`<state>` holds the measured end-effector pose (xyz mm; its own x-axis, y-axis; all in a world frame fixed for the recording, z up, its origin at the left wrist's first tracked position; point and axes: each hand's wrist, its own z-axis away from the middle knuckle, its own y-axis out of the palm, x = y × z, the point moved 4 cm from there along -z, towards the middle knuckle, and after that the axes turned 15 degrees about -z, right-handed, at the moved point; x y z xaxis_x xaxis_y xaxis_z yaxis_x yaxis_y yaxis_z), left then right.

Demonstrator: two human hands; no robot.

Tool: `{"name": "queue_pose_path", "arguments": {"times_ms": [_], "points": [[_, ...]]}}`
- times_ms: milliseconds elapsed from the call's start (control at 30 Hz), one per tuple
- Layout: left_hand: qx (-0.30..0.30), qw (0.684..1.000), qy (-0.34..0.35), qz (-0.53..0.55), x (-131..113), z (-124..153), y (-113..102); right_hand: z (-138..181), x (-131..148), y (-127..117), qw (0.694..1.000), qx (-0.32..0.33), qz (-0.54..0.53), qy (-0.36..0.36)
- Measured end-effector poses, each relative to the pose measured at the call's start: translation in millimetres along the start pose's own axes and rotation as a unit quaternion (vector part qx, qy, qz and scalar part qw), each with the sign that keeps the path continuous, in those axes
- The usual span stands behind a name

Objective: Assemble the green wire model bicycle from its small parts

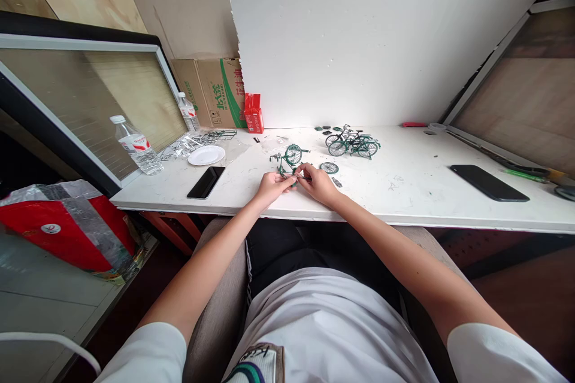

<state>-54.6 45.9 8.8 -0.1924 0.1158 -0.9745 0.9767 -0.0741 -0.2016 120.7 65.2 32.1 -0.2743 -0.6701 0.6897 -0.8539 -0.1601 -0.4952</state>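
Observation:
A half-built green model bicycle [290, 158] with one wheel fitted lies on the white table [404, 191] near its front edge. My left hand [272, 185] pinches the frame at its near end. My right hand [317, 182] is closed on the same frame from the right, fingertips meeting the left hand's. A loose spoked wheel [329, 167] lies just beyond my right hand. Farther back stands a finished green model bicycle [353, 143], with small dark parts [326, 128] beside it.
A black phone [205, 182] lies left of my hands, another black phone [489, 182] to the right. A white plate [206, 155], plastic part bags [188, 143], two water bottles [137, 146], a red carton [254, 114] and a cardboard box [215, 93] stand at the back left. A white board [381, 42] leans behind.

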Motion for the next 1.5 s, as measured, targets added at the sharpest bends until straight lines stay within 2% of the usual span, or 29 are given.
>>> {"name": "queue_pose_path", "arguments": {"times_ms": [1500], "points": [[-0.004,1.000,0.004,-0.017,2.6,-1.3,0.5,0.7,0.4,1.2,1.000,0.007,0.021,0.010]]}}
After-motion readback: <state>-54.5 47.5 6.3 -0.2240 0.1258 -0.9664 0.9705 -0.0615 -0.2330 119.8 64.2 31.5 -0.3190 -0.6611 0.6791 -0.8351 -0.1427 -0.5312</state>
